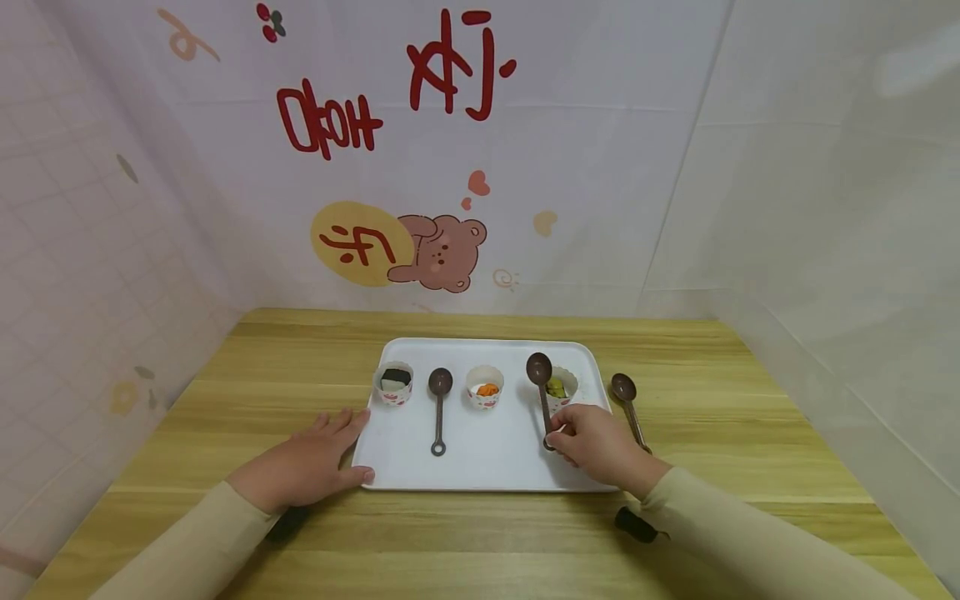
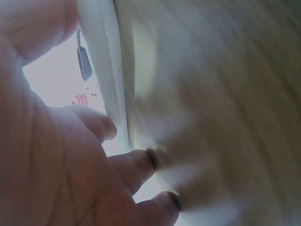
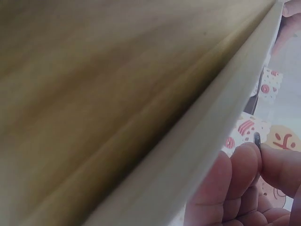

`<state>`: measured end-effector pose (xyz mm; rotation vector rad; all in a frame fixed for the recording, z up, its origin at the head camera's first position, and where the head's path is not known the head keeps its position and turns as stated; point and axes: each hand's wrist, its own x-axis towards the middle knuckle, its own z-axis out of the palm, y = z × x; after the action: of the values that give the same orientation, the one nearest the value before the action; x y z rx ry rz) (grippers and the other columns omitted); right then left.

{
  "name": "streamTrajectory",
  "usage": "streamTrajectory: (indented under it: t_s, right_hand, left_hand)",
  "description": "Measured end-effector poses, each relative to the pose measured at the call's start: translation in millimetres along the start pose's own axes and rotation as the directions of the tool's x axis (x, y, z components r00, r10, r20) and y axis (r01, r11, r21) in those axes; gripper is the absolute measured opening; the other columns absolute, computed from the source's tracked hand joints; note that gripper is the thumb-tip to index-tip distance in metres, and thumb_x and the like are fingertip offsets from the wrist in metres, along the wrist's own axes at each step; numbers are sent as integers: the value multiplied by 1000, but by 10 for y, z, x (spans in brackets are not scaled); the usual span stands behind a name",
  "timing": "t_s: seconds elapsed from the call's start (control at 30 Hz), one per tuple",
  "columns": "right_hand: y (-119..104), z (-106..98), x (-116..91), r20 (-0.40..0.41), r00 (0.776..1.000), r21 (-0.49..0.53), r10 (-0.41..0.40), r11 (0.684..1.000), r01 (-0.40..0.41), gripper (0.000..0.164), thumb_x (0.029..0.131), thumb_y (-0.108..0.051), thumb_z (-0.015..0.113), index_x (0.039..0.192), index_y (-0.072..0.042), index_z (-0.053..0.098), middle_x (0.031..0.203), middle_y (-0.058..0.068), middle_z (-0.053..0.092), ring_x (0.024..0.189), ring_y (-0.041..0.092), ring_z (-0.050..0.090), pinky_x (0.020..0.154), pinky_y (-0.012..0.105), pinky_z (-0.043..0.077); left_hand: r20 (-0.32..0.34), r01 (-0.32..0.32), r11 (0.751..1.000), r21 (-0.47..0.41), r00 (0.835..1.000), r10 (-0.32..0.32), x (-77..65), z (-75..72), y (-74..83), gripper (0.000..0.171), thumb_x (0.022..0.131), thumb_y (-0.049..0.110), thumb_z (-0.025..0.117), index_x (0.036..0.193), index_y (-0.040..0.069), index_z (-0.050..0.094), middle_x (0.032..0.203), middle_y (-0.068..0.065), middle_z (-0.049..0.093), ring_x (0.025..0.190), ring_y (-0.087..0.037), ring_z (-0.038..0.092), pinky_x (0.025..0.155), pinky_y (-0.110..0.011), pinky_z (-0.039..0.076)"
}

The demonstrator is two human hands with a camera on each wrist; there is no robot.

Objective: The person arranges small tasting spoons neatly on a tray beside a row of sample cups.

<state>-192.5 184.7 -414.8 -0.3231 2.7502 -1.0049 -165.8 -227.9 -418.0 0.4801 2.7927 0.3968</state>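
My right hand (image 1: 596, 443) pinches the handle end of a brown measuring spoon (image 1: 539, 369) between thumb and fingers. The spoon's bowl overlaps the right paper cup (image 1: 564, 402), which holds green pieces. In the right wrist view the thumb and fingers (image 3: 244, 165) close on the thin dark handle. My left hand (image 1: 318, 460) rests at the left edge of the white tray (image 1: 480, 467), fingers straight and spread. The left wrist view shows that palm (image 2: 61, 155) beside the tray rim (image 2: 106, 61). A second brown spoon (image 1: 440, 382) lies on the tray between the left and middle cups.
The left paper cup (image 1: 393, 385) contains a black-and-white piece, the middle cup (image 1: 484, 388) orange bits. Right of the tray, a third brown spoon (image 1: 623, 388) lies on the wooden table (image 1: 465, 542), its handle end partly behind my right wrist. A printed cloth (image 1: 585, 150) hangs behind.
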Motion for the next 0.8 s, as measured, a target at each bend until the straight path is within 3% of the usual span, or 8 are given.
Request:
streamTrajectory:
  t_s: [0.43,0.8]
  right_hand:
    - [-127,117,14,-39,999,-109,-7,994,3,6,91,-12,77,86,-13,73,67,-6,62,62,9,53,58,24,42]
    - [-162,179,60,4,1000,-83,23,996,-23,10,92,-13,77,83,-12,72,61,-6,60,52,6,52,53,23,40]
  left_hand:
    - [1,5,1000,-9,1000,-5,-29,-29,30,97,95,61,70,163,1,35,164,-36,34,147,-67,30,112,-78,34]
    - [20,29,999,-35,999,-28,-35,-24,17,99,94,64,69,165,5,33,167,-32,32,151,-64,26,114,-76,33]
